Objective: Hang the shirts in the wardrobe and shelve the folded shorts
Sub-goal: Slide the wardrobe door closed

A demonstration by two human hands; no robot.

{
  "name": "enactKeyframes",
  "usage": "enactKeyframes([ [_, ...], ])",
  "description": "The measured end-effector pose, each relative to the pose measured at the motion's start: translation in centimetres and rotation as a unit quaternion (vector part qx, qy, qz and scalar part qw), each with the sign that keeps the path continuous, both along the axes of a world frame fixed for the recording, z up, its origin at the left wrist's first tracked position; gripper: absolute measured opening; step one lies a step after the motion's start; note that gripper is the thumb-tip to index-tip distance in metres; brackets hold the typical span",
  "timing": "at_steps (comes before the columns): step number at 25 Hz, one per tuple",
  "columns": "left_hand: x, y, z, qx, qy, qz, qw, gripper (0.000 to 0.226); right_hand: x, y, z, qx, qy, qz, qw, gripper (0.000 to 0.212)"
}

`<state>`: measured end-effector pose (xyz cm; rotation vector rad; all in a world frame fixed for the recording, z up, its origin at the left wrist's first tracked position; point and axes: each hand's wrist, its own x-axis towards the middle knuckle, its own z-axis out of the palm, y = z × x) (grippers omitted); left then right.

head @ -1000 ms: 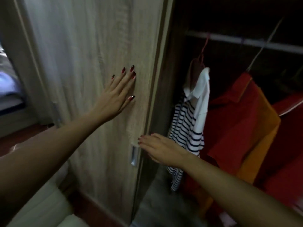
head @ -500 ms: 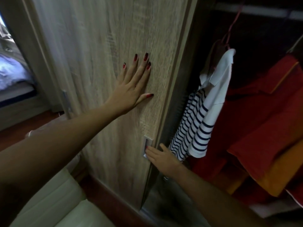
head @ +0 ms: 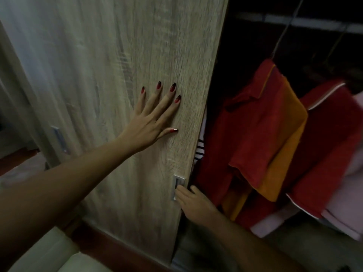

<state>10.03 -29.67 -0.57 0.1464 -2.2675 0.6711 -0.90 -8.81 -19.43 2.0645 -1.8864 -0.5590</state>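
Observation:
My left hand lies flat with straight, spread fingers on the light wooden sliding wardrobe door. My right hand touches the recessed metal handle at the door's right edge; its fingertips are at the recess, hidden from here. Inside the dark wardrobe a red and orange shirt hangs from the rail, with another red shirt to its right. Only a sliver of the striped shirt shows past the door edge.
A second door handle sits on the panel at the left. Pale folded cloth lies on the wardrobe floor below the shirts. A light cushion is at the bottom left, beside a reddish floor strip.
The door has slid to the right and now covers most of the striped shirt. Both hands moved right with it, the left still flat on the panel, the right at the handle.

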Motion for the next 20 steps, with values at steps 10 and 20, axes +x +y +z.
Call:
enactKeyframes([
  [10, -9.8, 16.1, -0.8, -0.069, 0.039, -0.137, 0.987, 0.07, -5.7, 20.2, 0.2, -0.005, -0.038, -0.169, 0.985, 0.056],
  [20, -14.7, 28.2, -1.7, -0.048, 0.019, -0.176, 0.983, 0.06, -8.8, 34.3, 1.8, -0.016, -0.057, -0.304, 0.951, 0.051],
])
